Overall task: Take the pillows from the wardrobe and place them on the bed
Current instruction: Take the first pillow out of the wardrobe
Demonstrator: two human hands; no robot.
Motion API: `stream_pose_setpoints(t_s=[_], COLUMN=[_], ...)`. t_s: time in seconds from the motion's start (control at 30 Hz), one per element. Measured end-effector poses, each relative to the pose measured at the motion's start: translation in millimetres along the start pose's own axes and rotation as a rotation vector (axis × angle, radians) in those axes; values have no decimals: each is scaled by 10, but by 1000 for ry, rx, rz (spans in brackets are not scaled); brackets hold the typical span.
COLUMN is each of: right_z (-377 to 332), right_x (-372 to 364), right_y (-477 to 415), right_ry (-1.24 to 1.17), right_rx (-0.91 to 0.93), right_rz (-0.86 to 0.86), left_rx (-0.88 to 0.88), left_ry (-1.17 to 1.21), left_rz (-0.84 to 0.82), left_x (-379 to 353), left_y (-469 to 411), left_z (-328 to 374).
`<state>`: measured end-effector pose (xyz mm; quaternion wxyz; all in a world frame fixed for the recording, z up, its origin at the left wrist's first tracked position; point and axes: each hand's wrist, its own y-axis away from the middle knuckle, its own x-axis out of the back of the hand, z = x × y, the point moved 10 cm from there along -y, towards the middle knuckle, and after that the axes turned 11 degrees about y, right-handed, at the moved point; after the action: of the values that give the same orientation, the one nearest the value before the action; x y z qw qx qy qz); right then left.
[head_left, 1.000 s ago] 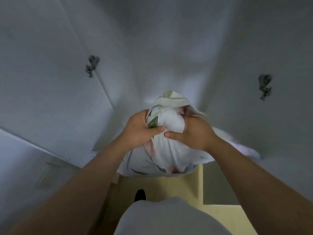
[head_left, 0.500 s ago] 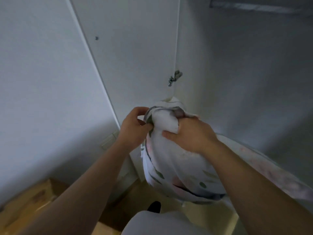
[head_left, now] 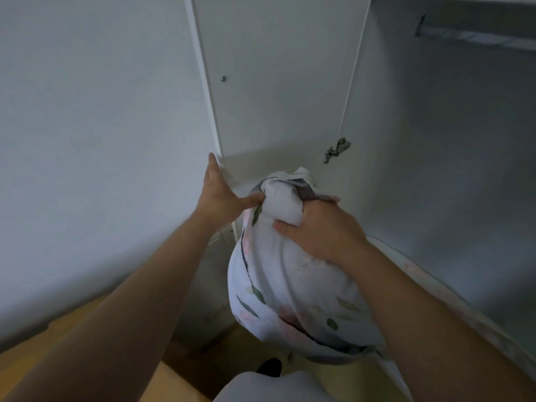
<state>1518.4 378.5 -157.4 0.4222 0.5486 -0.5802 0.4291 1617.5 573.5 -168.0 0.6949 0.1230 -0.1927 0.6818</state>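
Note:
A white pillow with a green leaf and pink flower print hangs in front of me. My right hand grips its bunched top corner from above. My left hand is off the pillow, fingers stretched out toward the edge of the open white wardrobe door, thumb still touching the pillow's top. A second pillow in the same print lies low inside the wardrobe, partly hidden behind my right forearm. No bed is in view.
The wardrobe interior stands open on the right, with a hanging rail at the top and a metal hinge on the door. A plain white wall fills the left. Wooden floor shows below.
My left hand has let go of the pillow's top and spread out toward the door edge. The view has turned left and up; my right hand keeps its grip.

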Motion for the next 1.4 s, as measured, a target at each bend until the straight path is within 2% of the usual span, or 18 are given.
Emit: stream_pose_setpoints(t_s=[0.07, 0.17, 0.4, 0.47, 0.63, 0.9, 1.0, 1.13, 1.4], right_z=[47, 143, 442, 582, 976, 1800, 2099, 2392, 2657], right_x=[2, -38, -249, -253, -57, 245, 359, 440, 651], right_y=[-27, -21, 139, 219, 462, 1065, 1337, 1548, 1583], right_ry=[-39, -89, -226, -298, -406, -367, -368, -400, -307], right_rx=[-24, -73, -197, -246, -368, -582, -687, -824, -960], right_rz=[16, 26, -15, -10, 85, 177, 257, 337, 370], left_rx=[-45, -47, -170, -254, -431, -536, -632, -733, -773], left_ry=[57, -23, -125, -229, -439, -463, -483, -457, -399], left_rz=[14, 36, 221, 173, -65, -400, -466, -452, -456], left_x=[23, 47, 38, -114, -740, -1852, -2353, -2923, -3568], left_y=[-40, -26, 197, 253, 468, 713, 836, 902, 685], left_z=[41, 35, 282, 473, 919, 1403, 1661, 1948, 2247])
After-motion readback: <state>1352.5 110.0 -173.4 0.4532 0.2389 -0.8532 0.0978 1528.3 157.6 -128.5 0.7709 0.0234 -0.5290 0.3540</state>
